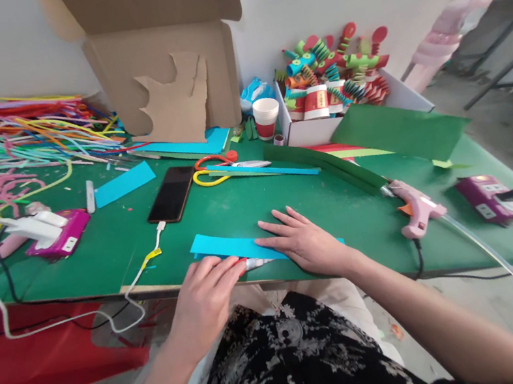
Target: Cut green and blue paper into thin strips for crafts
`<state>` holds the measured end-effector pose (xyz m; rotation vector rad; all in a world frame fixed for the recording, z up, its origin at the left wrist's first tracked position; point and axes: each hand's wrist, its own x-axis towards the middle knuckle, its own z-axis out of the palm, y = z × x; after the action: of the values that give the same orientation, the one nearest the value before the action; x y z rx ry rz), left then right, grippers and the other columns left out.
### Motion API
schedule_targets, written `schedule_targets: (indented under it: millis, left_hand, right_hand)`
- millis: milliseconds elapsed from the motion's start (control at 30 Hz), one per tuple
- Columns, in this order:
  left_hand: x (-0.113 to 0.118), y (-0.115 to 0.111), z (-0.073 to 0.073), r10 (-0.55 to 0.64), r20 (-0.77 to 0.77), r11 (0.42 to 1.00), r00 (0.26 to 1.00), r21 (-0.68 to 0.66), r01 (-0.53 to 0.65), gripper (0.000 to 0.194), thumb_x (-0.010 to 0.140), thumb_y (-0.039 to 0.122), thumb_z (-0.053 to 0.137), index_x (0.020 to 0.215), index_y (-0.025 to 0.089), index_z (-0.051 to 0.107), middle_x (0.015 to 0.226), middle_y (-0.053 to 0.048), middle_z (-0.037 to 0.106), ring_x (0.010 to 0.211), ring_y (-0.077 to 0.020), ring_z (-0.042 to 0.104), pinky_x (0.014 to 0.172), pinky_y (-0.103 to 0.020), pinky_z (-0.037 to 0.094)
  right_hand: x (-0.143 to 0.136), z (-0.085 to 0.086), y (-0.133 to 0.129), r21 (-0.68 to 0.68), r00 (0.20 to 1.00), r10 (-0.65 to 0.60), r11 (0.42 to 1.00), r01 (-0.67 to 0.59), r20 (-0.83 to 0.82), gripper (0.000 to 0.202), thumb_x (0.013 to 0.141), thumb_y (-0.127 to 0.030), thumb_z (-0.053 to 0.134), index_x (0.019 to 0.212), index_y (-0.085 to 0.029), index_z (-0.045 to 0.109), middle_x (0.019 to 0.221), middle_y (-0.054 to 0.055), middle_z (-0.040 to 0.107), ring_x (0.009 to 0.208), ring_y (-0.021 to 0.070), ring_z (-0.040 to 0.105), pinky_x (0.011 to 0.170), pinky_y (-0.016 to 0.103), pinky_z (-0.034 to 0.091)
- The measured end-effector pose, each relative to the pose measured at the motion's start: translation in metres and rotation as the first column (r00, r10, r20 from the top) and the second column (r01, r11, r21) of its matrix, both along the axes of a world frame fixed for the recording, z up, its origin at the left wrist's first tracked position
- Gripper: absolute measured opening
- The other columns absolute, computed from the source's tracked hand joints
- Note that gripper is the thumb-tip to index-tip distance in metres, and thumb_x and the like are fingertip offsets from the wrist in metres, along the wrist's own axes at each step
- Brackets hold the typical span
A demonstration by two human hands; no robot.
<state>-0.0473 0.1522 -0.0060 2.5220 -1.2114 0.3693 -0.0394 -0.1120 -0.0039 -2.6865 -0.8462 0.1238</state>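
A blue paper strip (226, 245) lies near the front edge of the green table, with more blue paper showing under it. My right hand (308, 246) rests flat across the strip's right part, fingers spread, holding nothing. At the strip's front left edge, my left hand (208, 286) has its fingers curled over a slim red and white object (255, 263), whose kind I cannot make out. That object lies along the strip's near edge, partly hidden by the fingers. Beyond the strip are scissors (211, 177) with orange and yellow handles and a black phone (171, 195).
A pink glue gun (415, 207) lies right, beside a purple power block (493, 198). Another purple power block (59, 233) and white cables are left. Behind stand a cardboard box (117, 77), paper cups (266, 114), pipe cleaners (42, 134) and a white box (308, 132) of crafts.
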Motion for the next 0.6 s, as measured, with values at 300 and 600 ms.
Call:
schedule_targets:
  millis: [300, 600]
  left_hand:
    - [-0.002, -0.005, 0.001, -0.013, -0.014, 1.0, 1.0, -0.006, 0.013, 0.042, 0.093, 0.005, 0.039, 0.124, 0.019, 0.064, 0.116, -0.007, 0.071, 0.095, -0.0217, 0.055, 0.079, -0.037, 0.043]
    - [-0.001, -0.002, -0.002, -0.039, -0.02, 0.999, 0.999, -0.027, 0.038, 0.041, 0.093, 0.005, 0.04, 0.124, 0.02, 0.064, 0.119, -0.006, 0.07, 0.098, -0.0227, 0.055, 0.083, -0.038, 0.044]
  right_hand:
    - [0.001, -0.002, 0.002, 0.015, 1.0, -0.013, 1.0, 0.013, -0.019, 0.049, 0.099, -0.016, 0.04, 0.144, -0.035, 0.05, 0.155, -0.001, 0.041, 0.148, 0.0277, 0.025, 0.121, 0.057, 0.02]
    - [-0.009, 0.006, -0.05, 0.127, 0.998, 0.003, 0.992, 0.005, -0.063, 0.042, 0.104, -0.025, 0.035, 0.14, -0.032, 0.054, 0.157, 0.001, 0.038, 0.15, 0.0257, 0.02, 0.12, 0.057, 0.02]
